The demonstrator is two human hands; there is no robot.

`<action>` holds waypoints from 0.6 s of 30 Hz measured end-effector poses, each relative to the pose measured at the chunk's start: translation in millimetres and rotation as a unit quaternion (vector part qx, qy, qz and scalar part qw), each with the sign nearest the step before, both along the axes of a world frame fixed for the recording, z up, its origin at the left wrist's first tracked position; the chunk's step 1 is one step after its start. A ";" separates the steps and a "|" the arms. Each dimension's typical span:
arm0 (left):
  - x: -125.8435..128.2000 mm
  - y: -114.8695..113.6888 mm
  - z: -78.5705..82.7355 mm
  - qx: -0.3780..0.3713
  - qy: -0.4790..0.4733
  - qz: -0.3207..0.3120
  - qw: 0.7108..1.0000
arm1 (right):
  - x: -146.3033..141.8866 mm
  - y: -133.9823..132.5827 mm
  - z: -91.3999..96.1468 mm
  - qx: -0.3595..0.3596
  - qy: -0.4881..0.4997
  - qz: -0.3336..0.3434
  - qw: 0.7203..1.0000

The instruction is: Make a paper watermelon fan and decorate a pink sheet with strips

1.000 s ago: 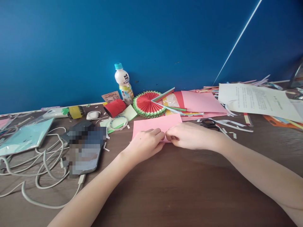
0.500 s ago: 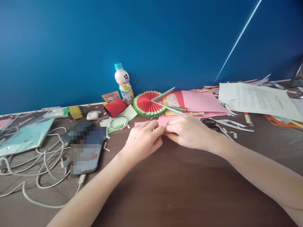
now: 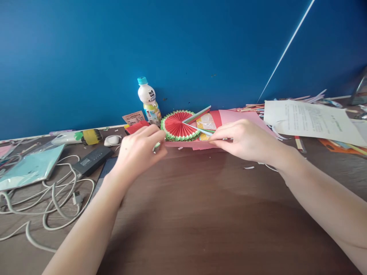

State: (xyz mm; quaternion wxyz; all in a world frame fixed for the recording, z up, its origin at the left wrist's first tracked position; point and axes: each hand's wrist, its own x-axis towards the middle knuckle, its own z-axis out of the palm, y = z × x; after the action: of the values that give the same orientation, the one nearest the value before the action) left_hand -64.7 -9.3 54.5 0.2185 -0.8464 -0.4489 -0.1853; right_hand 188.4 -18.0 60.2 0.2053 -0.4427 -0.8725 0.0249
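My left hand (image 3: 142, 149) has its fingers curled together over the light green papers, beside the red tube (image 3: 137, 126); what it holds, if anything, is hidden. My right hand (image 3: 241, 139) has thumb and forefinger pressed together at the front edge of the pink paper (image 3: 202, 145); whether they grip it, I cannot make out. Between the hands, just behind, lies a round pleated paper fan (image 3: 179, 128), red in the middle with a green and white rim. Thin folded paper strips (image 3: 200, 113) rest across it.
A drink bottle (image 3: 149, 101) stands against the blue wall. On the left lie a black box-shaped device (image 3: 93, 160), tangled white cables (image 3: 54, 191) and a phone (image 3: 106, 170) partly under my forearm. At the right is a printed sheet (image 3: 312, 120) over paper strips.
My hands have moved apart from their meeting point over the pink paper. The left went left over the green papers, hiding the bracelet; the right rose slightly to the right, covering the scissors.
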 end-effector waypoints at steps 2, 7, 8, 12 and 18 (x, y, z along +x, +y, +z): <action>-10.8 4.3 5.6 0.016 -0.015 0.039 0.999 | 3.3 0.6 2.5 0.002 0.000 -0.020 1.000; -6.5 -0.8 9.5 0.033 -0.046 0.025 0.998 | 1.4 -2.6 4.0 -0.002 -0.005 -0.014 1.000; 0.3 -4.7 8.0 0.017 -0.025 -0.009 0.999 | -0.3 -4.0 3.8 -0.001 -0.010 -0.003 1.000; 28.3 -21.3 -3.4 0.000 0.042 -0.080 0.996 | -7.5 -10.0 0.5 0.006 -0.019 0.034 0.999; 39.3 -30.4 -16.3 0.023 0.070 -0.101 0.992 | -22.6 -17.2 -10.9 0.052 -0.041 0.066 0.996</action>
State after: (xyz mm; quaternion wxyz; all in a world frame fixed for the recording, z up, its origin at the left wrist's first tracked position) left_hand -25.4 -39.8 38.1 0.2492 -0.8931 -0.3400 -0.1572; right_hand 165.8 -35.2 49.3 0.1899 -0.3740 -0.9074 -0.0248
